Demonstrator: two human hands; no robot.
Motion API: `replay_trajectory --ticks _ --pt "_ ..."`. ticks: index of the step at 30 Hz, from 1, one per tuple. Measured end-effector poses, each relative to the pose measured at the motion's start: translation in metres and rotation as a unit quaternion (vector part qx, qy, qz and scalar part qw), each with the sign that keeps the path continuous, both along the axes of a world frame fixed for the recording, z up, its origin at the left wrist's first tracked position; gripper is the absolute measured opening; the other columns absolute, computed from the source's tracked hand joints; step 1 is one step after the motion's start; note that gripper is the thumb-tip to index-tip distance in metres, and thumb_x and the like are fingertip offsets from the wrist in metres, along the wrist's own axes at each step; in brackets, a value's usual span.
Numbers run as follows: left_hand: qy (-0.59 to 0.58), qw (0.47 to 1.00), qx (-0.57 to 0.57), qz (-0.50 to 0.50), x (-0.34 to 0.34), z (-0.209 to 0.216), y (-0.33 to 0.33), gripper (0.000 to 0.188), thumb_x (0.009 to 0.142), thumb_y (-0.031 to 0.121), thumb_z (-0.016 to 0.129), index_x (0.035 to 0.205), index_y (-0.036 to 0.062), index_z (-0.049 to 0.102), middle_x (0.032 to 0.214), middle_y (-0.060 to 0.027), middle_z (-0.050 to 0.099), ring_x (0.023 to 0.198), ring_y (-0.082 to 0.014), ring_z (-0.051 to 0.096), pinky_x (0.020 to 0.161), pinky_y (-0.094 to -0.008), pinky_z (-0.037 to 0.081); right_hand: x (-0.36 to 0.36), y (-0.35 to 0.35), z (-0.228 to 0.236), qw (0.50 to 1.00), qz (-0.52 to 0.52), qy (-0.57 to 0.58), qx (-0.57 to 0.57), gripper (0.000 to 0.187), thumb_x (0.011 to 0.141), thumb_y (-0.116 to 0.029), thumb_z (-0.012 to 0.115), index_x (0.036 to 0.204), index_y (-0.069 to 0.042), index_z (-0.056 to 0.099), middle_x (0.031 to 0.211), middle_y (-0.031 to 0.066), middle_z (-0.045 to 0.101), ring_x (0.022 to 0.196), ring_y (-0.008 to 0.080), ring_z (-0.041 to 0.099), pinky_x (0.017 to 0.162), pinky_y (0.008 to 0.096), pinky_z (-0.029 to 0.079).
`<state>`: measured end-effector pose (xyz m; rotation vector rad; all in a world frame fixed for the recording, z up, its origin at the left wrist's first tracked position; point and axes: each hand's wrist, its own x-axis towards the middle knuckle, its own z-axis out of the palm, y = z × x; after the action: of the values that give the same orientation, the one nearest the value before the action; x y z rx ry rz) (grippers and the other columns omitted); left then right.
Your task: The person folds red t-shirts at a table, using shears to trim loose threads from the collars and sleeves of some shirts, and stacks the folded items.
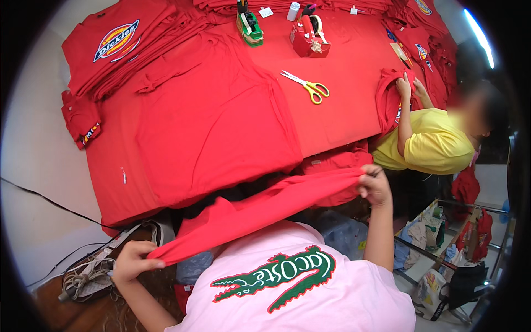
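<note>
A length of red cloth (265, 207) is stretched taut between my two hands, slanting across the front of my body just off the table's near edge. Its left end is pinched in my left hand (137, 261), low down. My right hand (376, 185) grips the other end, higher and farther off. No sleeve or collar shows on this cloth, so I cannot tell which part of a garment it is. Beyond it a red T-shirt (215, 116) lies spread flat on the red-covered table (343, 116).
Yellow-handled scissors (312, 89), a red tape dispenser (310, 41) and a green one (250, 29) sit on the table. Stacked red T-shirts (149, 25) fill the far left. At right a co-worker in a yellow shirt (437, 141) handles red cloth. Cables (88, 282) lie at lower left.
</note>
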<state>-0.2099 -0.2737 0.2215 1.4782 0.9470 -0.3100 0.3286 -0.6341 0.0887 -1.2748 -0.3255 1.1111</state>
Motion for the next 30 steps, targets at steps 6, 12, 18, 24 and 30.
replay_trajectory --ticks 6,12,18,24,30 --pt "-0.232 0.941 0.177 0.172 -0.026 -0.013 0.119 0.043 0.066 0.016 0.094 0.1 0.0008 0.072 0.096 -0.0018 0.067 0.082 -0.014 0.062 0.072 -0.0289 0.049 0.031 0.162 0.102 0.968 -0.061 -0.212 0.121 0.011 0.097 -0.013 0.073 0.097 -0.004 0.068 0.068 0.0009 0.065 0.05 0.0055 0.054 0.046 0.0201 0.03" --pt "-0.199 0.884 0.279 0.319 0.116 -0.02 0.253 0.055 0.096 0.029 0.074 0.143 0.005 0.058 0.129 -0.0056 0.066 0.118 -0.0153 0.062 0.101 -0.0285 0.046 0.053 0.344 0.097 0.953 -0.089 -0.259 0.129 0.027 0.098 -0.014 0.071 0.122 -0.005 0.066 0.089 0.0064 0.076 0.049 0.0002 0.034 0.047 0.019 0.03" --pt "-0.13 0.917 0.276 0.258 0.063 -0.239 0.24 0.059 0.091 0.012 0.08 0.141 -0.0032 0.054 0.129 -0.0142 0.061 0.119 -0.021 0.058 0.1 -0.0331 0.052 0.028 0.343 -0.013 0.945 -0.04 -0.324 -0.025 0.02 0.093 -0.011 0.073 0.109 0.001 0.073 0.094 0.0031 0.075 0.08 0.0085 0.065 0.076 0.0253 0.053" --pt "-0.007 0.874 0.38 0.303 0.031 -0.273 0.112 0.055 0.087 0.014 0.082 0.135 -0.0011 0.06 0.122 -0.0145 0.061 0.1 -0.0206 0.061 0.09 -0.035 0.053 -0.002 0.252 -0.111 0.964 -0.075 -0.214 -0.142 0.019 0.093 -0.012 0.077 0.105 0.003 0.072 0.092 0.0031 0.072 0.086 0.0109 0.066 0.083 0.0279 0.054" --pt "0.048 0.832 0.447 0.325 0.035 -0.27 0.128 0.03 0.092 0.016 0.079 0.112 -0.0026 0.066 0.103 -0.012 0.065 0.083 -0.0187 0.06 0.081 -0.0339 0.053 -0.03 0.245 -0.143 0.918 -0.031 -0.351 -0.18 0.022 0.088 -0.014 0.082 0.09 0.001 0.066 0.072 -0.0036 0.051 0.069 0.0067 0.048 0.064 0.0252 0.044"
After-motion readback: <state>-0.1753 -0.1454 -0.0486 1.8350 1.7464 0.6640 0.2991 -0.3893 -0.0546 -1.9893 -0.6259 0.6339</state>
